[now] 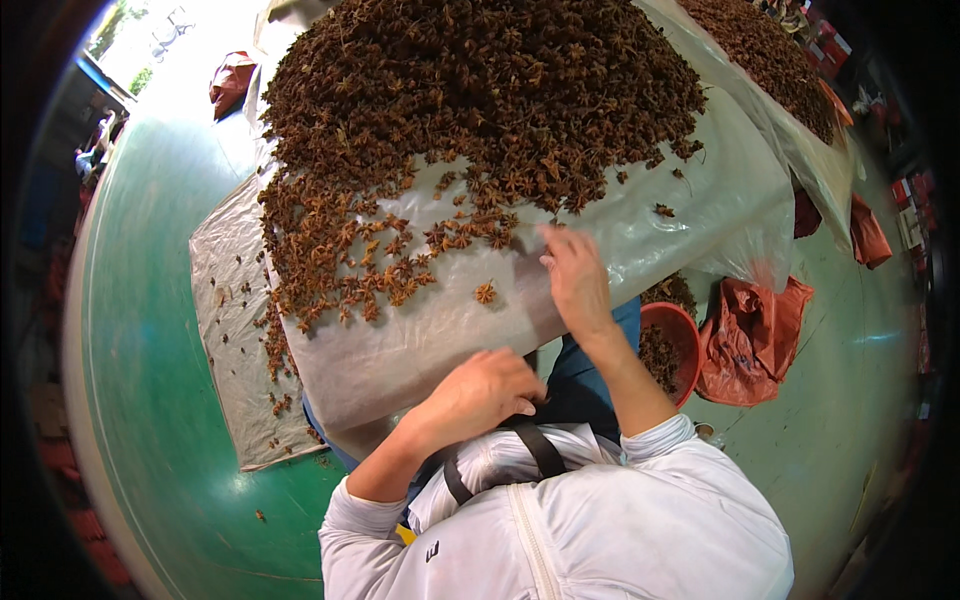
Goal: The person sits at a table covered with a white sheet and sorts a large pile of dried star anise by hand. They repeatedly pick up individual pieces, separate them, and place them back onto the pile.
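Observation:
A large heap of dried star anise [480, 90] lies on a table covered with translucent plastic sheeting [360, 367]. My right hand [576, 274] is over the sheet just below the heap's lower edge, slightly blurred, its fingertips near a few star anise pieces; whether it holds one cannot be told. My left hand [484, 390] is at the table's near edge, close to my body, with fingers curled downward; its palm and anything in it are hidden. One single star anise [485, 292] lies apart on the sheet between the hands and the thinly spread pieces at left.
A red basin [684, 352] with star anise stands on the floor at right, beside a red plastic bag [754, 341]. Another heap [765, 60] lies on sheeting at the upper right. A floor sheet [225, 375] at left bears scattered pieces.

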Motion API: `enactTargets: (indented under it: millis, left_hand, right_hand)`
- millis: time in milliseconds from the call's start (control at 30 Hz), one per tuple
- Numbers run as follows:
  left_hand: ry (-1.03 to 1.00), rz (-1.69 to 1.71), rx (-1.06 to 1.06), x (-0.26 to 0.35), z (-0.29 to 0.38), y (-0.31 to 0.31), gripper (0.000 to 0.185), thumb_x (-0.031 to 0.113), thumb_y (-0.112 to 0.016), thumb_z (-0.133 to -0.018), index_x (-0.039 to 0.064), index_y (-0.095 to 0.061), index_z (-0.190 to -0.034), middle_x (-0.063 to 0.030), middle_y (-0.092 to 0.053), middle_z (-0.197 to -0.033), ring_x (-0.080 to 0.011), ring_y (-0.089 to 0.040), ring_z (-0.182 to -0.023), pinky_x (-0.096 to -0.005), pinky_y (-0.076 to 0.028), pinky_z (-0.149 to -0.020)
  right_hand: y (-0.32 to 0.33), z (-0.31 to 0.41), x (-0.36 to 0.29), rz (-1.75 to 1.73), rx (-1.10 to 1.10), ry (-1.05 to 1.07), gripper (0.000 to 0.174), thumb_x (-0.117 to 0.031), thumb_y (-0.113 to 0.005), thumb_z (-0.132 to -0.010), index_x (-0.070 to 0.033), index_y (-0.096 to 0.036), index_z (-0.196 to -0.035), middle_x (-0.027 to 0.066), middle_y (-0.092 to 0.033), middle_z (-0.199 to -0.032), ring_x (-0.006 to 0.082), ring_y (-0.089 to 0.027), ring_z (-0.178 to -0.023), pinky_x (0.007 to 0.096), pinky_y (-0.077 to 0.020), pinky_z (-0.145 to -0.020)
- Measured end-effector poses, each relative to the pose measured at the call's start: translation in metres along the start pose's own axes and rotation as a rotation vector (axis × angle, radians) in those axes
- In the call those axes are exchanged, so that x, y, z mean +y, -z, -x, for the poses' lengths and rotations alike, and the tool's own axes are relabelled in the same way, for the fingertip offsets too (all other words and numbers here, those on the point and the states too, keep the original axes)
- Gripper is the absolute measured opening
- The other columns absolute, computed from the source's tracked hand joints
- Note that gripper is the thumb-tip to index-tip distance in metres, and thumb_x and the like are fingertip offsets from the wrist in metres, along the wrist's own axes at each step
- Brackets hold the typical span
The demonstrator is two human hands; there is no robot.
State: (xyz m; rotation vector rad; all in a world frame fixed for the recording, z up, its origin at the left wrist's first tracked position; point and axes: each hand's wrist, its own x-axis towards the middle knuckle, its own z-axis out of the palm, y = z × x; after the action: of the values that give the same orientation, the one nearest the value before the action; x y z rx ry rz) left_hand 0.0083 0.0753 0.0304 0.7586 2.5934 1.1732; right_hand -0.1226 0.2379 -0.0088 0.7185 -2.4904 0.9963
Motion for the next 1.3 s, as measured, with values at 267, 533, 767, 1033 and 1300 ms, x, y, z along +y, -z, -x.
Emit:
enactTargets:
  millis: [267, 533, 767, 1033, 1300]
  left_hand:
    - [0.462, -0.262, 0.612, -0.062, -0.043, -0.012, 0.028, 0.006, -0.068, -0.08, 0.005, -0.059, -0.106, -0.014, -0.056, -0.105, -0.034, -0.057, -0.098, -0.0424, -0.048, -0.081]
    - [0.359, 0.011, 0.798, -0.059, -0.016, 0.002, 0.025, -0.002, -0.07, -0.08, 0.002, -0.06, -0.102, -0.0105, -0.054, -0.106, -0.0221, -0.06, -0.086, -0.0313, -0.052, -0.075]
    - [0.3, 0.12, 0.859, -0.057, -0.021, 0.002, 0.027, -0.002, -0.071, -0.081, 0.001, -0.059, -0.105, -0.0083, -0.056, -0.108, -0.0158, -0.06, -0.089, -0.0276, -0.052, -0.077]
    - [0.327, 0.256, 0.877, -0.056, -0.013, -0.002, 0.043, -0.001, -0.072, -0.078, 0.003, -0.052, -0.116, -0.0088, -0.059, -0.097, -0.0204, -0.06, -0.086, -0.0313, -0.05, -0.079]
    - [0.361, 0.773, 1.008, -0.078, -0.001, -0.005, 0.042, 0.004, -0.07, -0.083, 0.004, -0.05, -0.121, -0.0072, -0.051, -0.109, -0.0173, -0.053, -0.09, -0.0319, -0.048, -0.083]
  right_hand:
    - [-0.047, -0.032, 0.019, 0.186, -0.146, 0.022, 0.015, -0.007, -0.064, -0.081, -0.007, -0.067, -0.096, 0.0088, -0.061, -0.1, 0.0308, -0.051, -0.097, 0.0392, -0.0448, -0.088]
    - [-0.029, -0.018, -0.007, 0.033, 0.189, 0.089, 0.014, -0.005, -0.066, -0.076, -0.01, -0.067, -0.089, 0.0062, -0.063, -0.1, 0.0287, -0.052, -0.099, 0.0375, -0.0443, -0.084]
    - [-0.023, -0.019, -0.03, -0.797, -0.226, -0.069, 0.016, 0.004, -0.067, -0.08, -0.004, -0.068, -0.094, 0.0082, -0.062, -0.102, 0.0187, -0.058, -0.087, 0.0309, -0.0506, -0.076]
    - [-0.033, -0.002, -0.045, -0.639, -0.196, 0.032, 0.01, -0.007, -0.067, -0.084, -0.005, -0.066, -0.094, 0.0075, -0.064, -0.087, 0.0228, -0.058, -0.089, 0.0338, -0.0494, -0.074]
    - [0.002, 0.006, -0.084, -0.787, -0.343, 0.124, 0.013, -0.003, -0.063, -0.086, -0.004, -0.064, -0.099, 0.011, -0.063, -0.093, 0.0242, -0.062, -0.082, 0.0325, -0.05, -0.07]
